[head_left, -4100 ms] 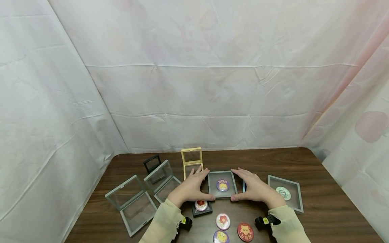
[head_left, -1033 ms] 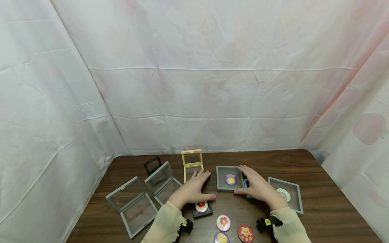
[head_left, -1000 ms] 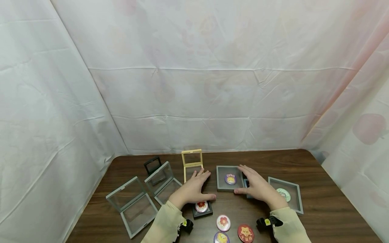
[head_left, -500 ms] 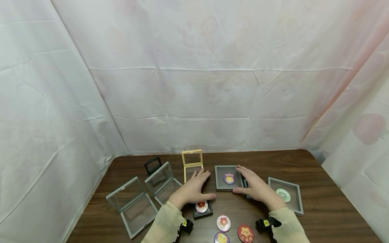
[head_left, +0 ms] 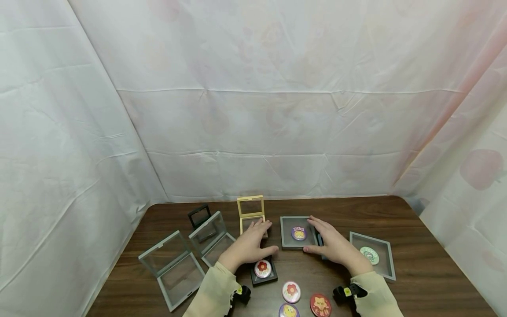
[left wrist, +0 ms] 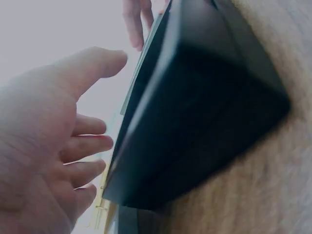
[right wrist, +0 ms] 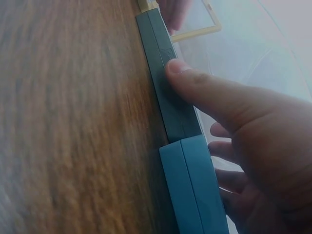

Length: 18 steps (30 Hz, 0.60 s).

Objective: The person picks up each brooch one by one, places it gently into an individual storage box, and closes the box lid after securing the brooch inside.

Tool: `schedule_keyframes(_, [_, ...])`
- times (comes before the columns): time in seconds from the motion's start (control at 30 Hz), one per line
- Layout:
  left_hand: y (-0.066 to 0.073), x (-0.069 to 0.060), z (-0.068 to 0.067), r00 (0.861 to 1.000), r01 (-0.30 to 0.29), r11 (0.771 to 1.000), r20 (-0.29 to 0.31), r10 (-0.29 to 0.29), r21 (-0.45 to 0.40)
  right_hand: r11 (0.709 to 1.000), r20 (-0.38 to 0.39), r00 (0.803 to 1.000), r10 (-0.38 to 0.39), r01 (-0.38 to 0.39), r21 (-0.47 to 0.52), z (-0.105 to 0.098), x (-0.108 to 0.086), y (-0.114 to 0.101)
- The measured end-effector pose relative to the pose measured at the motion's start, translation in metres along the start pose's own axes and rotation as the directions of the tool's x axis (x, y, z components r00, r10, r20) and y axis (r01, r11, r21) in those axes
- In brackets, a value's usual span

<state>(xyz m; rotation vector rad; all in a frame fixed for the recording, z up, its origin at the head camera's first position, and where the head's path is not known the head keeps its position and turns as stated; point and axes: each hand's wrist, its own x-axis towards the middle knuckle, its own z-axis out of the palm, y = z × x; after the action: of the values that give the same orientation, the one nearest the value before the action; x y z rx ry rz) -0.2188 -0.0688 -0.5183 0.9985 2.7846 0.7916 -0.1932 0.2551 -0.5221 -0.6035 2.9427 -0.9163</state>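
A closed grey display case (head_left: 283,240) with a purple badge (head_left: 299,233) inside lies flat on the table. My right hand (head_left: 334,244) grips the case's right side, thumb on the near edge and fingers towards the far edge; in the right wrist view, the thumb presses the case's side (right wrist: 165,83). A blue case (right wrist: 192,187) butts against it, mostly hidden under that hand in the head view. My left hand (head_left: 247,246) hovers with spread fingers and holds nothing. Below it sits a black case (head_left: 264,279) bearing a red flower badge (head_left: 263,268).
Two open grey cases (head_left: 181,266) (head_left: 218,246), a small black frame (head_left: 199,215) and an open yellow case (head_left: 251,206) stand left. Several loose badges (head_left: 291,292) lie in front. A grey case (head_left: 388,259) with a green badge (head_left: 369,255) lies right.
The grey case with the purple badge has moved right and slightly away since the earliest frame, then slightly left with my right hand. My left hand has let go of it and shifted slightly left.
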Motion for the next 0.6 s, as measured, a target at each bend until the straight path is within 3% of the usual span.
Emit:
schedule_keyframes(0.1, [-0.001,-0.001,-0.005,0.995,0.002,1.000,-0.097,0.001,0.029,1.000,0.002,1.000,0.002,-0.002,-0.001,0.000,0.000,0.000])
schedule_keyframes(0.2, [-0.002,-0.001,-0.010,0.975,0.024,0.999,-0.220,-0.015,0.041,1.000,0.010,1.000,0.009,-0.009,0.009,0.000,0.000,0.000])
schedule_keyframes(0.37, [-0.004,-0.002,-0.016,0.922,0.108,0.994,-0.373,-0.107,-0.018,1.000,0.015,1.000,0.012,-0.012,0.013,0.000,0.000,0.000])
schedule_keyframes(0.6, [-0.006,-0.004,-0.017,0.843,0.202,0.970,-0.480,-0.244,-0.137,1.000,0.026,1.000,0.013,-0.013,0.006,-0.001,0.000,0.000])
